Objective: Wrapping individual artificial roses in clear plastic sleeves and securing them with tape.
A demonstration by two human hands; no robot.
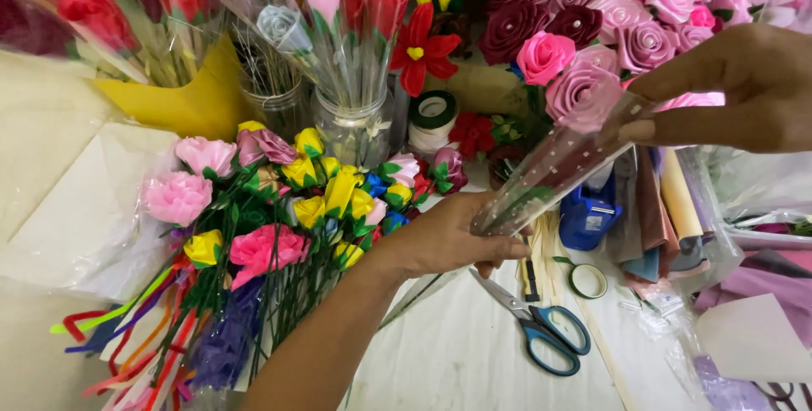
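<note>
My left hand (452, 238) grips the narrow lower end of a clear plastic sleeve (554, 170) with small dots, which holds a pink ribbon rose (579, 90) on a green stem. My right hand (736, 90) pinches the sleeve's wide upper rim beside the rose. The sleeve slants from lower left to upper right above the table. The stem pokes out below my left hand toward the lower left.
A bunch of pink, yellow and red ribbon flowers (271, 208) lies at the left. Glass jars (351, 128) with wrapped roses stand behind. Blue-handled scissors (541, 326), tape rolls (588, 280), a blue dispenser (588, 216) and paper rolls (677, 200) lie at the right.
</note>
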